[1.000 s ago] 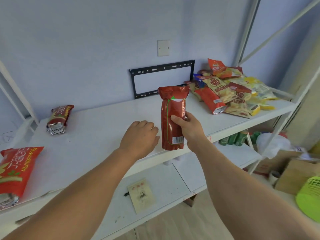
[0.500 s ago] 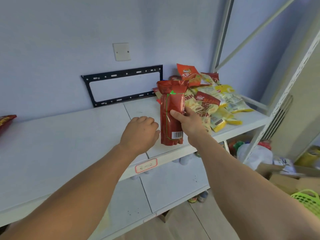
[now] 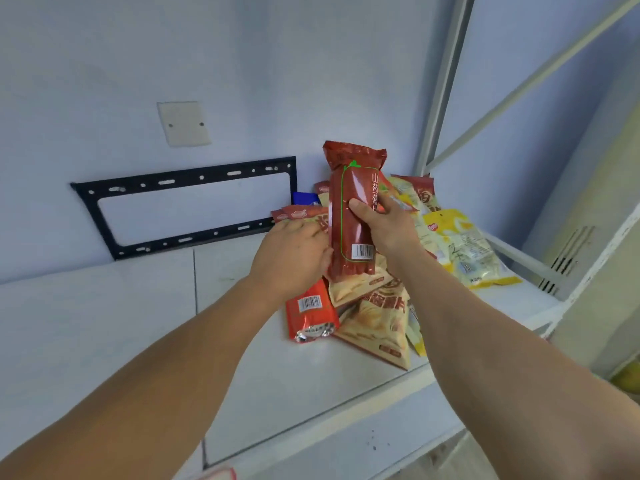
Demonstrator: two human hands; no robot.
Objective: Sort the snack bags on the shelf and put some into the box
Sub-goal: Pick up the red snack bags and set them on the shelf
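My right hand grips a tall dark red snack bag upright, its barcode side facing me, above the pile of snack bags at the right end of the white shelf. My left hand reaches over the pile's left edge, fingers loosely bent, touching the red bag's lower left side. Under it lies an orange-red bag with a barcode. Beige chip bags and a yellow bag lie in the pile. No box is in view.
A black metal bracket is fixed to the wall behind the shelf, with a white wall plate above it. White rack posts and a diagonal brace rise at the right. A lower shelf edge runs below.
The view has swung right and closer to the pile. Both hands moved over the snack pile; the red bag stays in my right hand, and my left hand now touches it.
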